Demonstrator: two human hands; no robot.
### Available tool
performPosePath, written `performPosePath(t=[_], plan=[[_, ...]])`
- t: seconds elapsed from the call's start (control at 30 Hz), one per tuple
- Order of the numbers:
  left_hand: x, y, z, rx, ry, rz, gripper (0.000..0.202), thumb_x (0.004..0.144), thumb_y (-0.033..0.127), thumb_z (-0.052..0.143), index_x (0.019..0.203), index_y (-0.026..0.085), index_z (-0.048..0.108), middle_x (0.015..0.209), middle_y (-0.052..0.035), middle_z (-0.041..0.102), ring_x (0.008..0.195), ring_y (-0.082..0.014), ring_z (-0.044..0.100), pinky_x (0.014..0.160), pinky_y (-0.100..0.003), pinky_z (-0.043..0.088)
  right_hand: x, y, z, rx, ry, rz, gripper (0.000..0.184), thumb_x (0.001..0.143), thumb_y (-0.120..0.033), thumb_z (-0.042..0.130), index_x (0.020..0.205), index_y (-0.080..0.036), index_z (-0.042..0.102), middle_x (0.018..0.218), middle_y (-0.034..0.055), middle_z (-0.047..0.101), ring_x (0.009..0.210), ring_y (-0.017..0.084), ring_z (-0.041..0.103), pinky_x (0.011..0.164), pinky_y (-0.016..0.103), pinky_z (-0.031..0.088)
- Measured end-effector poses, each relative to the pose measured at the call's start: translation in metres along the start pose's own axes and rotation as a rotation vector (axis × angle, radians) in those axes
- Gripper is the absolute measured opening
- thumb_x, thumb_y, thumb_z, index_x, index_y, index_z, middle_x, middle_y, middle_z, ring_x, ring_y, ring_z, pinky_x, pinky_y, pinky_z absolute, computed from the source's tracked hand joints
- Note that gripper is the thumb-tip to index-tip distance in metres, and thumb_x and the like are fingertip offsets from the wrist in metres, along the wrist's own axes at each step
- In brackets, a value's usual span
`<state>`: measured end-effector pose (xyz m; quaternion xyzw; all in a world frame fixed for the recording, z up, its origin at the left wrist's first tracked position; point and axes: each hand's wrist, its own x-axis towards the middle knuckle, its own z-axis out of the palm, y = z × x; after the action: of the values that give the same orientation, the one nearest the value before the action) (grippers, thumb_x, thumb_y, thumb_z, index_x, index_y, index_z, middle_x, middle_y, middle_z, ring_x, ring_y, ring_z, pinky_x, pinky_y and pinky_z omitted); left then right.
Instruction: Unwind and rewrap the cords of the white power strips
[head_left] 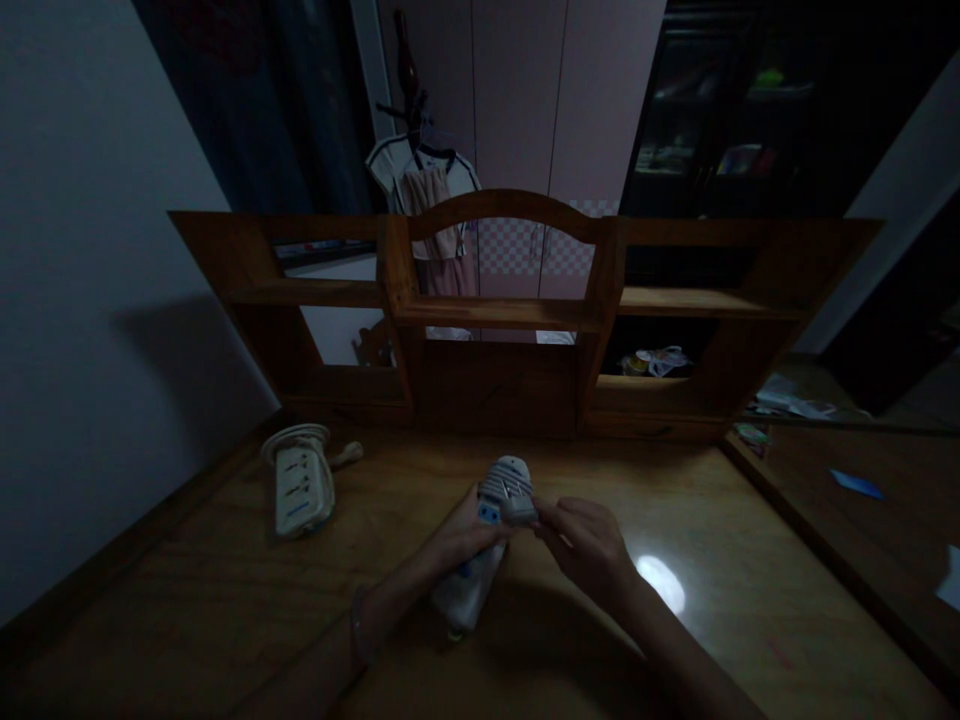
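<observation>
My left hand [456, 545] is closed around a white power strip [472, 585] with blue sockets, holding it just above the wooden desk [225, 600]. My right hand [581, 545] pinches a small grey-white plug-in device [508, 490] with a vented face, which sits against the far end of that strip. Both hands meet near the middle of the desk, close to me.
A second white power strip [301, 490] with its coiled cord lies at the desk's left. A wooden shelf unit [502, 310] stands along the back edge, with a plastic bag [656, 362] in one cubby. Papers [795, 400] lie on a side surface at right. The room is dim.
</observation>
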<state>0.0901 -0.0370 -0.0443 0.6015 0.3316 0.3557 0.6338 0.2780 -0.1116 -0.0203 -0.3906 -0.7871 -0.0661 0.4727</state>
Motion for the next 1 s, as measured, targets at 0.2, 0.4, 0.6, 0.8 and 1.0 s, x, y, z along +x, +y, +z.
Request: performPosePath(t=[0.2, 0.4, 0.6, 0.8, 1.0], plan=[[-0.015, -0.009, 0.012, 0.241, -0.429, 0.042, 0.05, 0.071, 0.029, 0.075, 0.117, 0.019, 0.057, 0.113, -0.0057, 0.063, 0.096, -0.0213, 0.059, 0.085, -0.031, 0.049, 0.002, -0.014, -0.004, 0.024, -0.057, 0.06, 0.005, 0.089, -0.022, 0.058, 0.089, -0.018, 0.057, 0.059, -0.0023, 0.054, 0.049, 0.011, 0.047, 0.049, 0.023, 0.033], [-0.034, 0.006, 0.023, 0.23, -0.563, -0.097, 0.063, 0.06, 0.035, 0.083, 0.116, 0.018, 0.059, 0.115, -0.0046, 0.062, 0.106, -0.0249, 0.057, 0.088, -0.032, 0.048, 0.009, -0.024, -0.008, 0.44, -0.334, 0.515, 0.02, 0.09, -0.033, 0.06, 0.079, -0.018, 0.055, 0.058, -0.006, 0.046, 0.05, 0.007, 0.043, 0.046, 0.019, 0.029], [-0.034, 0.018, 0.027, 0.366, -0.467, -0.166, 0.061, 0.07, 0.048, 0.074, 0.12, 0.016, 0.059, 0.113, -0.0071, 0.064, 0.102, -0.0248, 0.059, 0.086, -0.031, 0.047, 0.017, -0.014, -0.008, 0.482, -0.308, 0.61, 0.023, 0.086, -0.039, 0.065, 0.08, -0.017, 0.063, 0.065, -0.0026, 0.058, 0.058, 0.01, 0.053, 0.051, 0.019, 0.038], [-0.028, 0.0, 0.022, 0.387, -0.436, -0.178, 0.055, 0.078, 0.052, 0.066, 0.119, 0.016, 0.059, 0.116, -0.0089, 0.062, 0.104, -0.0254, 0.058, 0.088, -0.03, 0.044, 0.015, -0.006, -0.008, 0.453, -0.26, 0.495, 0.017, 0.09, -0.032, 0.061, 0.104, -0.023, 0.067, 0.102, 0.0028, 0.068, 0.098, 0.018, 0.062, 0.088, 0.029, 0.047], [-0.019, -0.009, 0.013, 0.087, -0.172, -0.338, 0.057, 0.074, 0.049, 0.07, 0.119, 0.017, 0.057, 0.109, -0.0081, 0.065, 0.1, -0.0229, 0.06, 0.078, -0.027, 0.046, 0.009, 0.007, 0.003, 0.568, -0.082, 0.673, 0.04, 0.092, -0.039, 0.056, 0.131, -0.029, 0.051, 0.125, 0.0048, 0.059, 0.115, 0.02, 0.055, 0.099, 0.037, 0.044]])
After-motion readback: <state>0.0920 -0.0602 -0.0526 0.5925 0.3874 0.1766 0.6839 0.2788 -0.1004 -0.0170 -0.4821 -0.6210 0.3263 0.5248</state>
